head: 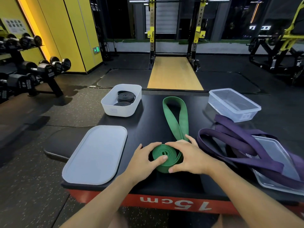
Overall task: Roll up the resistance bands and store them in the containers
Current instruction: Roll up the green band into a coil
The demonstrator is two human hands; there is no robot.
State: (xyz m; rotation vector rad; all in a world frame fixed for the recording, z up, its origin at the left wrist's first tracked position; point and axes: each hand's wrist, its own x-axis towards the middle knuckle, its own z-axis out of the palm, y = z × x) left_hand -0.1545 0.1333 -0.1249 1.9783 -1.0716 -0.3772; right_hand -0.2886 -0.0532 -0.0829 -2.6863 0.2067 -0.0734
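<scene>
Grips the green roll (162,152) with the left hand (143,160), thumb flat on the coil's face, fingers curled round its left rim. Cups the roll's right side with the right hand (187,157), fingers bent over the outer wraps, thumb tip at the near edge. Rests the roll flat on the black platform top (148,122), toward the near edge. Leaves an unrolled tail (175,116) trailing beyond the roll as a long flat loop; roughly half wound, by the look of it.

Likely to feel soft, rubbery and light, grippy rather than slick, with enough spring to unwind if let go. Best taken by the coil's outer edge with a thumb pinning the centre, feeding the tail in flat and taut. Nothing fragile to fear here, only slack wraps and a coil pushing out sideways.

Just right of the roll: purple bands (246,148) in a loose tangle, draped over a clear tray (271,148). Left of the roll: a pale grey lid (97,155). Beyond the roll to the left: a white tub (121,111) holding black coiled bands (125,97). Beyond the roll to the right: a clear container (235,111), seemingly empty, probably the place for the finished roll.
</scene>
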